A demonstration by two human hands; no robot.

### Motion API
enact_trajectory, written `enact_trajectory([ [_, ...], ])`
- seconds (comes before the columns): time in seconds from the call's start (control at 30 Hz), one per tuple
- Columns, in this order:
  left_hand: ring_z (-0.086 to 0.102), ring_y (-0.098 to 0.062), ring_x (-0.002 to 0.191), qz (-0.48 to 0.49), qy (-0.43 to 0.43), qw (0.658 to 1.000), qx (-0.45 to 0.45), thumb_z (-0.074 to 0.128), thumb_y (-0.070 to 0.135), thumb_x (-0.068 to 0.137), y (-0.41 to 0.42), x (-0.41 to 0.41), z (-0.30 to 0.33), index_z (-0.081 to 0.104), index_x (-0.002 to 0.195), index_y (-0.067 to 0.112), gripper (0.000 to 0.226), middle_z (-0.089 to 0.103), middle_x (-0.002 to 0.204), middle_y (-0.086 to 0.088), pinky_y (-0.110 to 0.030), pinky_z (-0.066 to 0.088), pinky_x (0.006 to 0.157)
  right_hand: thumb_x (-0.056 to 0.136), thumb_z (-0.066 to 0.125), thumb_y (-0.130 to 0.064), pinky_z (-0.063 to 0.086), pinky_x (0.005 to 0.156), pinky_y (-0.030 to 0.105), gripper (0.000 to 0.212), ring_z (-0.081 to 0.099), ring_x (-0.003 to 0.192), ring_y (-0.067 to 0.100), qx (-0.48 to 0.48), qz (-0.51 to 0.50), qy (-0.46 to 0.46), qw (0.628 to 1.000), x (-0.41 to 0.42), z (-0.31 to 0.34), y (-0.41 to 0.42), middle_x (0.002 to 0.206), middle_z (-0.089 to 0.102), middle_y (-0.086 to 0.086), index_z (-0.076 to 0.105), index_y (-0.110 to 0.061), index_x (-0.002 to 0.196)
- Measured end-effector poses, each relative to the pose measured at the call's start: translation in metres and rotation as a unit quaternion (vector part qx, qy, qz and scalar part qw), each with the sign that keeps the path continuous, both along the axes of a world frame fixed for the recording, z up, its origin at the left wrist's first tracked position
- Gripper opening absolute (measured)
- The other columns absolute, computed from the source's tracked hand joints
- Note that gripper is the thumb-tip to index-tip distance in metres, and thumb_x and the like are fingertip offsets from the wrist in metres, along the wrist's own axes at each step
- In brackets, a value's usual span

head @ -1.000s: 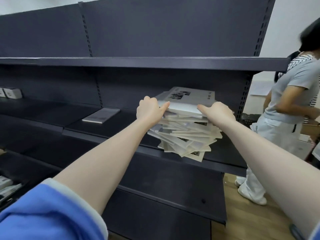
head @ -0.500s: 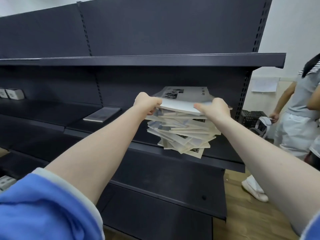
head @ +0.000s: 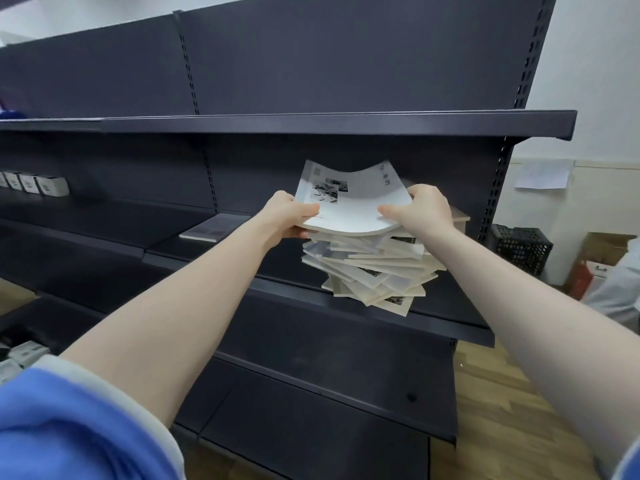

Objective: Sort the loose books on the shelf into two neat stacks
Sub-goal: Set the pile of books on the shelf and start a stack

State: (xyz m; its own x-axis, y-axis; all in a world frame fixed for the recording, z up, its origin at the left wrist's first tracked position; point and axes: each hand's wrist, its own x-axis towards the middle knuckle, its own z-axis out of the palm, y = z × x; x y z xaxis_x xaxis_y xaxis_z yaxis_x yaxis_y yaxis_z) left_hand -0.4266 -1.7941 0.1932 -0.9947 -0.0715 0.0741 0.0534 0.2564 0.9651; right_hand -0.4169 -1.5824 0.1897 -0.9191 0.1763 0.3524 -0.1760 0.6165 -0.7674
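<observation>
A messy pile of pale books [head: 374,268] leans on the dark shelf [head: 450,317], its corners sticking out over the front edge. Above it I hold the top white book [head: 349,206], bent into a curve and lifted off the pile. My left hand [head: 289,214] grips its left edge, thumb on the cover. My right hand [head: 424,211] grips its right edge the same way. One single book [head: 214,228] lies flat further left on the same shelf.
Small white boxes [head: 33,183] stand at the far left of the shelf. An upper shelf [head: 311,123] hangs close above the books. A black crate [head: 521,247] and cardboard boxes [head: 602,258] sit on the wooden floor at right, beside part of a person [head: 620,289].
The top book has come up off the pile and now bends between my two hands. The person at right has mostly left the view.
</observation>
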Motion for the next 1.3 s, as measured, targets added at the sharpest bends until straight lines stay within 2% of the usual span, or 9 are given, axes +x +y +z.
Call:
enact_trajectory([
  [0.27, 0.064, -0.012, 0.061, -0.045, 0.038, 0.998, 0.018, 0.058, 0.013, 0.092, -0.057, 0.009, -0.011, 0.058, 0.115, -0.005, 0.029, 0.066, 0.094, -0.011, -0.016, 0.045, 0.043, 0.080, 0.072, -0.024, 0.045, 0.056, 0.028, 0.030, 0.059, 0.055, 0.014, -0.068, 0.025, -0.034, 0.997, 0.005, -0.001, -0.049, 0.082, 0.066, 0.004, 0.066, 0.000, 0.098],
  [0.5, 0.063, -0.005, 0.051, -0.077, 0.058, 0.995, 0.031, 0.054, 0.011, 0.094, -0.144, 0.010, -0.017, 0.060, 0.108, -0.001, 0.020, 0.067, 0.083, -0.005, -0.015, 0.044, 0.043, 0.077, 0.073, -0.024, 0.048, 0.062, 0.035, 0.029, 0.058, 0.061, 0.022, -0.083, 0.013, -0.036, 0.996, 0.005, -0.003, -0.137, 0.077, 0.062, 0.008, 0.063, 0.001, 0.088],
  [0.63, 0.062, -0.006, 0.052, -0.079, 0.053, 0.995, 0.018, 0.055, 0.012, 0.094, -0.200, 0.003, -0.026, 0.059, 0.112, -0.004, 0.024, 0.067, 0.084, -0.006, -0.016, 0.045, 0.043, 0.081, 0.069, -0.020, 0.043, 0.039, 0.022, 0.016, 0.057, 0.054, 0.021, -0.086, 0.012, -0.037, 0.996, 0.004, -0.016, -0.194, 0.071, 0.061, 0.003, 0.062, -0.007, 0.087],
  [0.7, 0.063, -0.007, 0.054, -0.077, 0.046, 0.996, 0.013, 0.056, 0.013, 0.093, -0.225, -0.001, -0.030, 0.058, 0.114, -0.003, 0.026, 0.068, 0.088, -0.007, -0.017, 0.045, 0.043, 0.079, 0.070, -0.021, 0.057, 0.053, 0.031, 0.022, 0.065, 0.066, 0.025, -0.087, 0.007, -0.032, 0.996, 0.002, -0.024, -0.218, 0.081, 0.067, 0.006, 0.063, -0.005, 0.092],
  [0.77, 0.064, -0.008, 0.056, -0.074, 0.036, 0.997, 0.013, 0.058, 0.014, 0.093, -0.246, -0.006, -0.035, 0.056, 0.116, -0.003, 0.029, 0.068, 0.094, -0.009, -0.017, 0.045, 0.043, 0.078, 0.070, -0.023, 0.058, 0.068, 0.038, 0.026, 0.065, 0.075, 0.026, -0.074, -0.001, -0.027, 0.997, -0.003, -0.031, -0.239, 0.090, 0.069, 0.007, 0.064, -0.006, 0.095],
  [0.83, 0.063, -0.009, 0.056, -0.072, 0.028, 0.997, 0.010, 0.058, 0.013, 0.092, -0.261, -0.012, -0.040, 0.056, 0.116, -0.002, 0.028, 0.067, 0.095, -0.009, -0.017, 0.045, 0.042, 0.077, 0.070, -0.025, 0.052, 0.067, 0.036, 0.028, 0.060, 0.075, 0.023, -0.062, -0.006, -0.029, 0.998, -0.007, -0.037, -0.255, 0.093, 0.068, 0.005, 0.065, -0.008, 0.098],
  [1.07, 0.057, -0.012, 0.067, -0.061, 0.002, 0.998, 0.003, 0.059, 0.014, 0.091, -0.281, -0.043, -0.071, 0.058, 0.103, 0.006, 0.014, 0.064, 0.095, -0.003, -0.016, 0.045, 0.042, 0.078, 0.068, -0.027, 0.052, 0.070, 0.037, 0.030, 0.062, 0.086, 0.025, -0.050, -0.025, -0.050, 0.997, -0.027, -0.066, -0.281, 0.098, 0.067, 0.002, 0.063, -0.011, 0.103],
  [1.17, 0.058, -0.011, 0.066, -0.059, -0.019, 0.998, -0.007, 0.060, 0.017, 0.089, -0.278, -0.063, -0.090, 0.057, 0.109, 0.004, 0.024, 0.063, 0.098, -0.004, -0.018, 0.047, 0.045, 0.081, 0.067, -0.024, 0.040, 0.068, 0.029, 0.028, 0.059, 0.089, 0.023, -0.048, -0.030, -0.057, 0.997, -0.040, -0.082, -0.278, 0.101, 0.065, 0.001, 0.062, -0.009, 0.105],
  [1.3, 0.057, -0.013, 0.079, -0.048, -0.055, 0.997, -0.018, 0.062, 0.022, 0.088, -0.268, -0.088, -0.113, 0.050, 0.119, 0.006, 0.037, 0.058, 0.111, -0.004, -0.017, 0.049, 0.047, 0.083, 0.065, -0.020, 0.038, 0.073, 0.027, 0.029, 0.056, 0.095, 0.019, -0.061, -0.035, -0.066, 0.995, -0.063, -0.106, -0.271, 0.107, 0.065, 0.000, 0.060, -0.011, 0.110],
])
